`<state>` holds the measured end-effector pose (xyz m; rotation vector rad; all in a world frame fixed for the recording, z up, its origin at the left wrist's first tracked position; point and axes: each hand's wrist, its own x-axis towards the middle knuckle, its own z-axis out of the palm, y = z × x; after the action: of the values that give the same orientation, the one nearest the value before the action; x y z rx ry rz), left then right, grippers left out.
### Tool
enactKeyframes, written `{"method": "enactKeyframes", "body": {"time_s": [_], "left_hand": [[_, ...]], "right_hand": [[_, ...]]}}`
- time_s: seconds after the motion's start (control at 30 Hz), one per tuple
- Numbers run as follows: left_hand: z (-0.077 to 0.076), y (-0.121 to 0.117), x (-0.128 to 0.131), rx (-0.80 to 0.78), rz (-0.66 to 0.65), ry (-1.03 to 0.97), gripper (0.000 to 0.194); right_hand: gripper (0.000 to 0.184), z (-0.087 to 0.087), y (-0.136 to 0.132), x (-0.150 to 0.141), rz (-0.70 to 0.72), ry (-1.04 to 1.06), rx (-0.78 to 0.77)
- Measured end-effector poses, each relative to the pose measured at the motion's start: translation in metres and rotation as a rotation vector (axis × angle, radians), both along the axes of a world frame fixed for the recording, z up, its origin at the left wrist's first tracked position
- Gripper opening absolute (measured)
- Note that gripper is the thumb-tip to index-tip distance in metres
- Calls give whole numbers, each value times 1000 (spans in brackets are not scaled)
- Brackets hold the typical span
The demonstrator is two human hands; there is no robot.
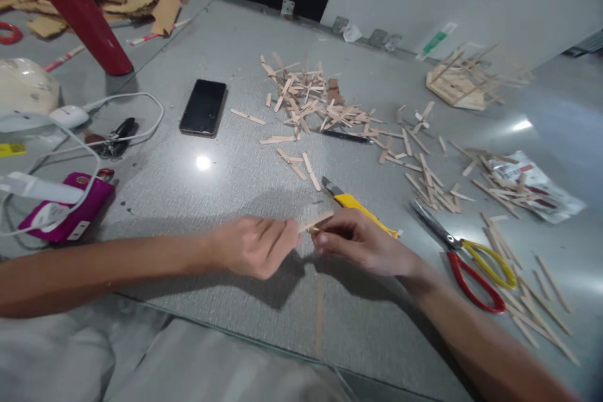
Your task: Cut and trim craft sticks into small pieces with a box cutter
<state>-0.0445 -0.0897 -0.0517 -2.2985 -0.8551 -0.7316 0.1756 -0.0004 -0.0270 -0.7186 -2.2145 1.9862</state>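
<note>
My left hand (257, 245) and my right hand (360, 242) meet over the grey table (226, 182) near its front edge. Both pinch a short wooden craft stick (315, 222) that spans the gap between their fingertips. My left fingers are curled around one end, my right fingers closed on the other. A yellow utility knife (358, 207) lies just behind my right hand, partly hidden by it. Loose wooden sticks (308, 100) are scattered in a pile farther back.
Red-and-yellow scissors (471, 257) lie right of my hand, with more sticks (532, 301) and a plastic packet (537, 185). A black phone (203, 107) lies back left. Cables, a magenta box (70, 210) and keys crowd the left edge. A small stick structure (459, 85) stands far right.
</note>
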Motion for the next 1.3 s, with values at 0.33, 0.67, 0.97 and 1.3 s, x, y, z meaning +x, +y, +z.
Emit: {"method": "enactKeyframes", "body": {"time_s": [0.33, 0.67, 0.97, 1.3], "left_hand": [[-10, 10, -2, -551, 82, -353, 30], [-4, 28, -7, -1170, 48, -672, 39], [-3, 34, -5, -1353, 152, -799, 42], [5, 40, -14, -1572, 89, -700, 43]], "right_hand": [[36, -14, -36, -17, -350, -92, 303], [22, -22, -33, -4, -63, -459, 1680], [32, -15, -41, -13, -37, -532, 1729], [38, -24, -36, -11, -184, -484, 1584]]}}
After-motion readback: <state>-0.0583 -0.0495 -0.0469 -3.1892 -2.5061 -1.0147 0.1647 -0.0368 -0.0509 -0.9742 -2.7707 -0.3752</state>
